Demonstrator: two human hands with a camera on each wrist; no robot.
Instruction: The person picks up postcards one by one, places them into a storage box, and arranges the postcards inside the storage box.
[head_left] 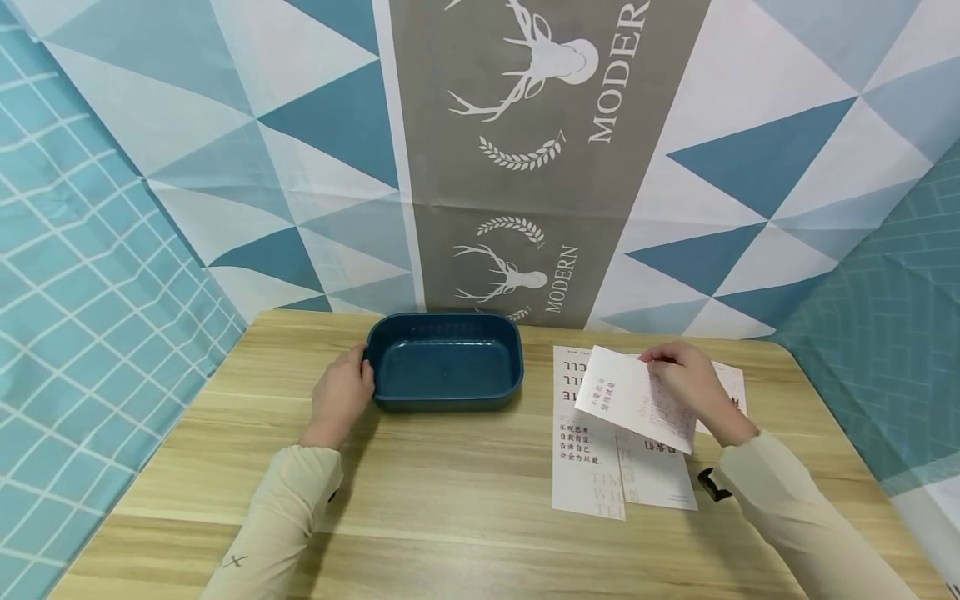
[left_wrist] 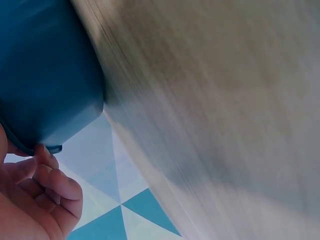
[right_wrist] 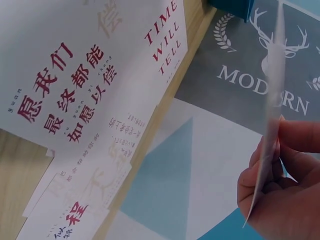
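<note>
A dark blue rectangular tub (head_left: 446, 403) with rounded corners stands on the table. My left hand (head_left: 343, 392) grips its left side at the rim; in the left wrist view, curled fingers (left_wrist: 55, 180) meet the lip of the tub (left_wrist: 50, 75). On the right, my right hand (head_left: 686, 379) pinches a white printed card (head_left: 618, 392) by its upper edge, tilted above other sheets. The right wrist view shows this card (right_wrist: 270, 125) almost edge-on between thumb and fingers. Beneath it lie several overlapping printed paper sheets (head_left: 585, 483) with red and dark lettering.
The wooden table (head_left: 450, 517) ends against a patterned wall covering (head_left: 510, 183) with triangles and deer heads. Blue tiled-pattern cloth (head_left: 67, 275) hangs on the left, with teal cloth (head_left: 885, 317) on the right. A small black object (head_left: 712, 485) shows by the right sleeve.
</note>
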